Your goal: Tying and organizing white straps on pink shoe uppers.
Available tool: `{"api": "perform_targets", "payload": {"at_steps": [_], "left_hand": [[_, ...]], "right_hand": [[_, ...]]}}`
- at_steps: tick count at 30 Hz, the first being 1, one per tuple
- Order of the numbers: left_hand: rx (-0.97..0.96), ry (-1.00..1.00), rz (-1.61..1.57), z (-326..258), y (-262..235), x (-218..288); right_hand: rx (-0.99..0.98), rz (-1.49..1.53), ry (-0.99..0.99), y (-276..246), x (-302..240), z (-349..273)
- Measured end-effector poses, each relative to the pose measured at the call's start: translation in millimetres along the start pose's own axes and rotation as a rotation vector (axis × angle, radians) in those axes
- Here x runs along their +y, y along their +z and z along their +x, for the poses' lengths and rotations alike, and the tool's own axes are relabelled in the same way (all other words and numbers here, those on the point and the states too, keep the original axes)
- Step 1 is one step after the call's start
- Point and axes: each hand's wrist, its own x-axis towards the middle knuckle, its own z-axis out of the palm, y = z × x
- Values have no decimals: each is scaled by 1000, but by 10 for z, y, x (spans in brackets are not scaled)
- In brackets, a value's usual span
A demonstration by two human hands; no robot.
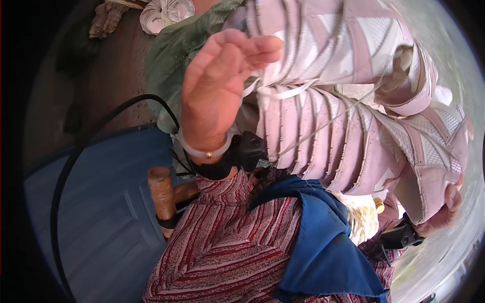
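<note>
Two bundles of pink and white shoe uppers (323, 131), with mesh panels and stacked edges, lie across the upper right. A white tie (290, 93) runs around them near their left end. My left hand (214, 86) is raised beside that end, fingers stretched toward the uppers and slightly bent. Nothing shows in it. My right hand (442, 214) grips the far right end of the lower bundle, its thumb on the edge and most of its fingers hidden behind. A thin thread (333, 120) slants across the bundles.
A pale green plastic sheet (177, 60) lies behind the uppers. White rolls (164, 15) sit at the top left. At left are a blue panelled surface (106, 202), a wooden post wrapped in clear film (162, 192) and a black cable (68, 171). White strips (364, 217) hang beneath the bundles.
</note>
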Motion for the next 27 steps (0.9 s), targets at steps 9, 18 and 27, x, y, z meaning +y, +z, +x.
{"api": "perform_targets", "payload": {"at_steps": [9,18,27], "left_hand": [[279,-432,691,155,-760,-800],[82,-776,1159,418,-1954,-1330],[208,-881,1356,279,-2367,-1488]], "right_hand": [[375,223,-109,-977,-426,-472],[347,170,-382,-2290,-1300,-1038],[1211,86,-448,-3835,315,-1039]]}}
